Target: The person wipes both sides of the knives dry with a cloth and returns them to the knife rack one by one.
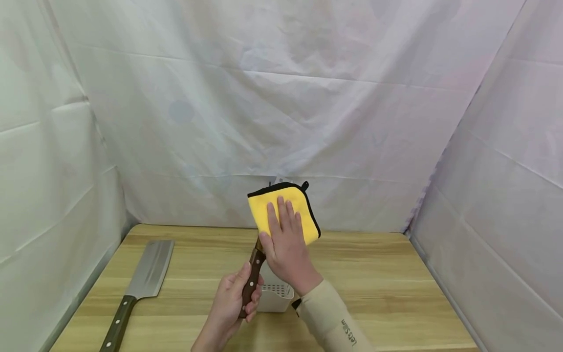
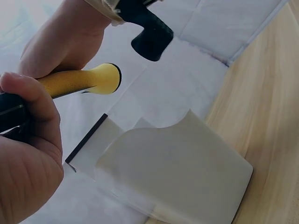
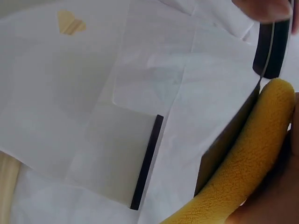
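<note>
My left hand (image 1: 230,296) grips the dark brown, riveted handle (image 1: 252,281) of a knife, tilted up and away from me. A yellow cloth (image 1: 259,208) with black edging covers most of the blade in the head view. On that cloth my right hand (image 1: 288,244) lies with its fingers straight, pressing it against the blade. From the right wrist, part of the blade (image 3: 226,140) shows beside the folded cloth (image 3: 247,158). Below the hands stands a white plastic holder (image 1: 272,305) with a slotted base, partly hidden by the right hand and knife.
A cleaver (image 1: 151,269) with a dark green handle lies on the wooden table (image 1: 374,293) at the left. White cloth walls (image 1: 281,107) rise behind and on both sides. A black-edged strip (image 2: 86,140) stands out from the holder in the left wrist view.
</note>
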The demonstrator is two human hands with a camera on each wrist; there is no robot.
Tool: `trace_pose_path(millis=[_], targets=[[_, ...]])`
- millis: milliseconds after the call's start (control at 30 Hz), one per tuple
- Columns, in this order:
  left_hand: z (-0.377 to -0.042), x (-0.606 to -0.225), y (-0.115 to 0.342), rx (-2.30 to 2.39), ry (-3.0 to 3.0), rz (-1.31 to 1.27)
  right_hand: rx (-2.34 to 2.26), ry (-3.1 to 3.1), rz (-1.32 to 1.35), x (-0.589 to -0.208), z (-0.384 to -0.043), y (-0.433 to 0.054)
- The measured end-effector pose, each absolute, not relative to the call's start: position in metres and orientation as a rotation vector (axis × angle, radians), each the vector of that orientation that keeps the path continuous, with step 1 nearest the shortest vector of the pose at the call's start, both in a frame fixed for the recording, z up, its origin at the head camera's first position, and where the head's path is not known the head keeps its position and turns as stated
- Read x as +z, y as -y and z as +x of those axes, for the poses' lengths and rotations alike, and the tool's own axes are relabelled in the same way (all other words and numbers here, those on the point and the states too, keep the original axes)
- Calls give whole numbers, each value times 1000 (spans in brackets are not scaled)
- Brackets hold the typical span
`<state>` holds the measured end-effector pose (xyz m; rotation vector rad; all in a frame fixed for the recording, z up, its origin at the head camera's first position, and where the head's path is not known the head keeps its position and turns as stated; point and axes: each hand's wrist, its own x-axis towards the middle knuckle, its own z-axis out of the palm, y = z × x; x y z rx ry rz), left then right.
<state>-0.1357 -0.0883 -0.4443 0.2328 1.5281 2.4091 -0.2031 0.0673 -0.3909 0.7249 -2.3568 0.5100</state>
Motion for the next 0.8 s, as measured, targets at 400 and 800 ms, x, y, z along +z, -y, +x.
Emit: trace_pose_path(millis=[400, 800], targets=[[-133, -447, 90, 2402, -1476, 298, 545, 2482, 654, -373, -223, -78], [-133, -450, 92, 2436, -1337, 345, 485, 2451, 675, -382, -220, -85]])
